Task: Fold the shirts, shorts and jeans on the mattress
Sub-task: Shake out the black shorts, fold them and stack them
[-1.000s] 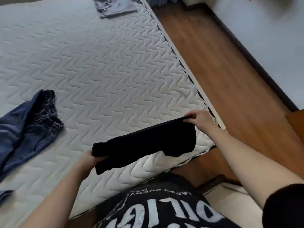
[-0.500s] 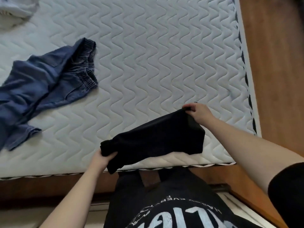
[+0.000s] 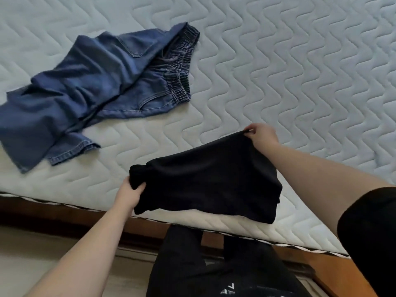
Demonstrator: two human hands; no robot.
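Quilted white zigzag-stitched mattress (image 3: 278,61) fills my view. Nearest, my left hand (image 3: 128,192) clenches one bunched end of the black soft fabric garment (image 3: 205,179), my right hand (image 3: 260,133) pinches its far corner, holding it above the edge. Folding seems midway; next I'd lay it flat. Beyond, crumpled blue denim jeans (image 3: 96,86) wait unfolded.

A white mattress (image 3: 278,67) with wavy quilting carries crumpled blue jeans (image 3: 92,88) lying unfolded toward its left, elastic waistband toward the middle, one hemmed leg end near the front edge.
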